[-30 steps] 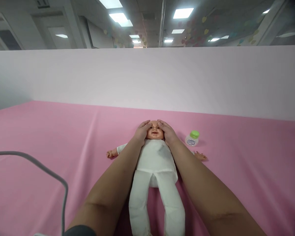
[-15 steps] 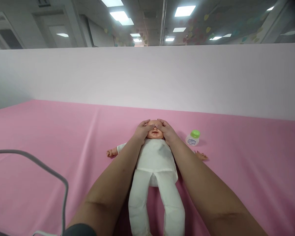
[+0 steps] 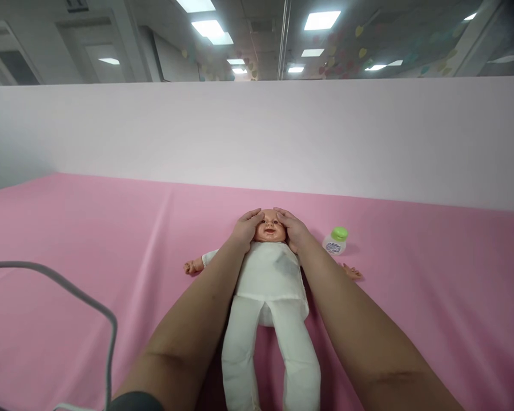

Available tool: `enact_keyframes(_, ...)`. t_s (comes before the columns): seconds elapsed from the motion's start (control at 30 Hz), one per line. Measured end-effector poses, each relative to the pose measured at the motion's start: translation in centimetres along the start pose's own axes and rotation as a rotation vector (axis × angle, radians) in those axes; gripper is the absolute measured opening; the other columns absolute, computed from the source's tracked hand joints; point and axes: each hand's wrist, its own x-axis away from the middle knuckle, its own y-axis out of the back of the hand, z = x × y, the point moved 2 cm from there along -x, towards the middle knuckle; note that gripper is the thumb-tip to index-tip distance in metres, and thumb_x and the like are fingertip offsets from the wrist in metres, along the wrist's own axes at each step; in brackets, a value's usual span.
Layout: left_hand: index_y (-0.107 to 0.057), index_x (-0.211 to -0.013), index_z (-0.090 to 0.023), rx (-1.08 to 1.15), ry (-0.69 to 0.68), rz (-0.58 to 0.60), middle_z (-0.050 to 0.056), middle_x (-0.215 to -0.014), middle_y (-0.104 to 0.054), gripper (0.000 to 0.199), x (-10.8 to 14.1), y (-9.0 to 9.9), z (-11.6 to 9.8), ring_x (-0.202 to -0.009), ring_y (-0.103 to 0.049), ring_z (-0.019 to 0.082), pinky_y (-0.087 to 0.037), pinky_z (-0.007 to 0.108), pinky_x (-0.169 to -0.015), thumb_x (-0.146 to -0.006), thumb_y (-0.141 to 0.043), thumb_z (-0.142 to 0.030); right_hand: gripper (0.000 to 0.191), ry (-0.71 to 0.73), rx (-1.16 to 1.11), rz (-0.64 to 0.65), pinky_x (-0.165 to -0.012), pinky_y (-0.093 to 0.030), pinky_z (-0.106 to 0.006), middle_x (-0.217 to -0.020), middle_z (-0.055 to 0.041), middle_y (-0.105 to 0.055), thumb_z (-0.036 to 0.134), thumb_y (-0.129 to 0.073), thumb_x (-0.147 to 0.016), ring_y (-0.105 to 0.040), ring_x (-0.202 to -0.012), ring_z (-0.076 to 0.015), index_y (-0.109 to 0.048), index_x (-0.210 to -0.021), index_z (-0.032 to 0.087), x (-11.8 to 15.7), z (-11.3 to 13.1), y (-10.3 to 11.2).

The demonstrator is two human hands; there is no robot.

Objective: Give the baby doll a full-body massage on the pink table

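Observation:
A baby doll (image 3: 270, 271) with a white cloth body lies on its back on the pink sheet, its head away from me. My left hand (image 3: 246, 227) cups the left side of the doll's head, its thumb beside the eye. Against the right side of the head rests my right hand (image 3: 294, 228), fingers curved over the temple. Between the two hands the doll's eyes, nose and mouth show. The doll's arms stretch out sideways, partly hidden under my forearms.
A small clear bottle (image 3: 334, 242) with a green cap stands right of the doll's head. The pink sheet (image 3: 111, 228) ends at a white panel (image 3: 257, 137) at the back. A grey cable (image 3: 75, 289) loops in at the lower left.
Both thumbs have slid outward from the middle of the doll's face to its sides, uncovering the eyes. The palms stay on the head.

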Motion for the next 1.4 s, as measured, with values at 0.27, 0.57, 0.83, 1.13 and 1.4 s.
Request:
enact_keyframes(0.27, -0.075, -0.118, -0.026, 0.021, 0.093, -0.027, 0.009, -0.123, -0.075, 0.04, 0.2, 0.8, -0.3, -0.112, -0.07, 0.028, -0.059, 0.038, -0.091, -0.079, -0.08, -0.033, 0.051, -0.066, -0.047, 0.051, -0.114, -0.05, -0.049, -0.131, -0.004, -0.072, 0.027, -0.082, -0.073, -0.066, -0.124, -0.0279, -0.072, -0.123, 0.03, 1.0, 0.9, 0.5)
enact_keyframes(0.57, -0.068, -0.114, -0.023, 0.0, 0.022, 0.058, 0.01, -0.117, -0.074, 0.054, 1.0, 0.4, -0.5, -0.101, -0.072, 0.026, -0.06, 0.04, -0.09, -0.066, -0.091, -0.029, 0.057, -0.04, 0.018, 0.093, -0.102, -0.059, -0.046, -0.121, -0.0032, -0.073, 0.033, -0.09, -0.073, -0.071, -0.111, -0.0259, -0.064, -0.124, 0.032, 1.6, 1.0, -0.2)
enact_keyframes(0.83, -0.065, -0.111, -0.023, -0.125, 0.043, -0.007, 0.012, -0.118, -0.073, 0.059, 0.9, 0.2, -0.9, -0.095, -0.074, 0.029, -0.061, 0.042, -0.083, -0.062, -0.095, -0.033, 0.061, -0.072, 0.054, 0.047, -0.088, -0.063, -0.046, -0.109, -0.0047, -0.074, 0.03, -0.095, -0.066, -0.074, -0.098, -0.0281, -0.062, -0.117, 0.029, 1.5, 1.4, -1.1)
enact_keyframes(1.13, -0.075, -0.112, -0.02, -0.085, 0.031, -0.021, 0.012, -0.108, -0.078, 0.052, 0.0, 0.8, -0.4, -0.092, -0.074, 0.027, -0.061, 0.037, -0.079, -0.069, -0.092, -0.043, 0.041, 0.012, -0.001, -0.029, -0.098, -0.059, -0.046, -0.105, -0.003, -0.077, 0.05, -0.085, -0.078, -0.072, -0.104, -0.0266, -0.07, -0.109, 0.028, 0.7, -0.1, -0.7)
enact_keyframes(1.4, -0.074, -0.128, -0.026, -0.05, 0.126, 0.062, 0.011, -0.122, -0.075, 0.056, 0.3, 2.6, -0.8, -0.093, -0.071, 0.022, -0.058, 0.03, -0.072, -0.074, -0.087, -0.035, 0.054, -0.111, -0.052, 0.098, -0.116, -0.048, -0.048, -0.138, -0.0054, -0.068, 0.028, -0.083, -0.077, -0.062, -0.131, -0.0284, -0.069, -0.129, 0.029, 1.6, 1.1, 0.1)
